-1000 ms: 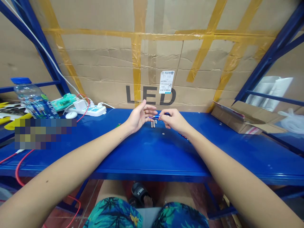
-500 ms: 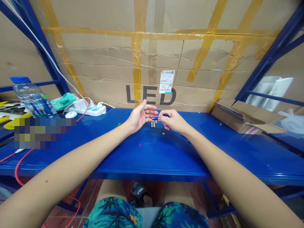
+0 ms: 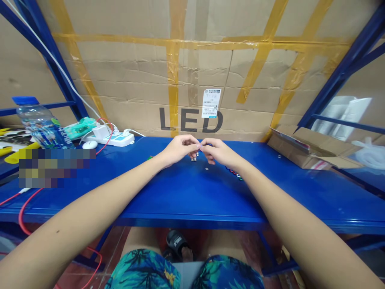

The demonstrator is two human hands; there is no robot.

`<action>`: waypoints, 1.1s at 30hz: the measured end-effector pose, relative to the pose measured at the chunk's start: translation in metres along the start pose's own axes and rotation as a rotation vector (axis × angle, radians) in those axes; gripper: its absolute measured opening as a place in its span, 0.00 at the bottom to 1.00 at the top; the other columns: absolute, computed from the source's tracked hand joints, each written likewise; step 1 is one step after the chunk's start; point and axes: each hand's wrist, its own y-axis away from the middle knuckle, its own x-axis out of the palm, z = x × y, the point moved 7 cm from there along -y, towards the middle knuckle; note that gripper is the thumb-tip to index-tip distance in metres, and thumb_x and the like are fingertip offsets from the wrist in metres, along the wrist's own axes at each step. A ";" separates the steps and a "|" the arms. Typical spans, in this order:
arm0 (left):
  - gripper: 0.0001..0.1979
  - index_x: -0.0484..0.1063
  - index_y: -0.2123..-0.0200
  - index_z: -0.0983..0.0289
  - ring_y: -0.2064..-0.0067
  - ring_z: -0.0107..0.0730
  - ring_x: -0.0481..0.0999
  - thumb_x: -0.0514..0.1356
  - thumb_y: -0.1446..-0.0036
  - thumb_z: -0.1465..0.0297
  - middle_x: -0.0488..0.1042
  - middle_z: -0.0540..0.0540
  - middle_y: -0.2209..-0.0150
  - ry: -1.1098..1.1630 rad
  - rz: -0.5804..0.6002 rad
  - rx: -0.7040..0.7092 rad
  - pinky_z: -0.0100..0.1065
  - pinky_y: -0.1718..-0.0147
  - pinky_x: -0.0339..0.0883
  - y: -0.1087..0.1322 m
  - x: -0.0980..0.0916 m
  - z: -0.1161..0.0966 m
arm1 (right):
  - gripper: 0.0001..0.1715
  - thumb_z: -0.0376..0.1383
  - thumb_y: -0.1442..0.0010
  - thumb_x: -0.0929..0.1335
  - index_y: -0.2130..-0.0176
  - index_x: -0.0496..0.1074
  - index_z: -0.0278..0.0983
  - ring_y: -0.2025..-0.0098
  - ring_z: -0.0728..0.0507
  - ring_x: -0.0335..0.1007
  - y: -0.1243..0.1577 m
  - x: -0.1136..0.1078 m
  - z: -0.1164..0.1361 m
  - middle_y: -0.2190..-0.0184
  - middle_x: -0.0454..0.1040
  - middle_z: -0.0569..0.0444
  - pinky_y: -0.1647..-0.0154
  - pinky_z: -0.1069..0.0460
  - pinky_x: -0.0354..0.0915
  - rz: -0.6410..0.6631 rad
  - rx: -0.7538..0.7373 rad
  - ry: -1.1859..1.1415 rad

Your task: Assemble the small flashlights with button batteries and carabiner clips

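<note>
Over the middle of the blue table [image 3: 180, 196], my left hand [image 3: 182, 149] and my right hand [image 3: 218, 152] meet at their fingertips. Both are closed in a pinch on a slim blue piece [image 3: 201, 147], mostly covered by the fingers. Just below my left fingers, several small silvery metal pieces [image 3: 194, 159] show in part. A row of small coloured rings [image 3: 234, 173] lies beside my right wrist, partly behind the forearm. A tiny pale disc [image 3: 207, 168] rests on the tabletop below my right hand.
A plastic bottle [image 3: 45, 124], a white power strip [image 3: 117, 139] and a red cable [image 3: 27, 208] occupy the left side. An open cardboard box [image 3: 313, 150] stands at the right. Behind the table rises a large taped carton [image 3: 135, 80].
My left hand has gone from spread fingers to a pinch against the blue piece, covering most of the silvery pieces. My right hand stays nearly in place; more coloured rings show.
</note>
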 end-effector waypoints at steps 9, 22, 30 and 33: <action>0.08 0.73 0.70 0.65 0.74 0.28 0.74 0.66 0.43 0.68 0.74 0.53 0.75 0.004 -0.151 0.035 0.35 0.70 0.71 -0.004 -0.017 0.002 | 0.16 0.37 0.45 0.73 0.56 0.73 0.34 0.76 0.50 0.67 0.000 -0.018 0.001 0.70 0.74 0.53 0.77 0.53 0.63 0.072 -0.039 -0.186; 0.08 0.72 0.70 0.64 0.74 0.29 0.74 0.66 0.43 0.67 0.74 0.54 0.74 0.011 -0.168 0.009 0.36 0.70 0.71 -0.003 -0.015 0.005 | 0.13 0.36 0.46 0.75 0.64 0.69 0.37 0.67 0.42 0.79 -0.003 -0.027 -0.009 0.70 0.79 0.49 0.62 0.45 0.75 -0.058 0.049 -0.369; 0.09 0.73 0.71 0.64 0.74 0.30 0.74 0.67 0.43 0.66 0.75 0.55 0.74 -0.034 -0.172 -0.006 0.37 0.71 0.70 -0.002 -0.015 0.004 | 0.08 0.33 0.51 0.75 0.70 0.73 0.35 0.74 0.50 0.68 -0.008 -0.044 -0.016 0.77 0.71 0.56 0.72 0.53 0.66 -0.275 0.013 -0.349; 0.09 0.72 0.71 0.64 0.73 0.31 0.75 0.67 0.44 0.66 0.75 0.56 0.73 -0.024 -0.160 -0.017 0.38 0.70 0.71 -0.003 -0.015 0.005 | 0.08 0.33 0.51 0.75 0.71 0.72 0.35 0.75 0.49 0.69 -0.007 -0.041 -0.013 0.77 0.71 0.55 0.73 0.51 0.67 -0.262 -0.008 -0.347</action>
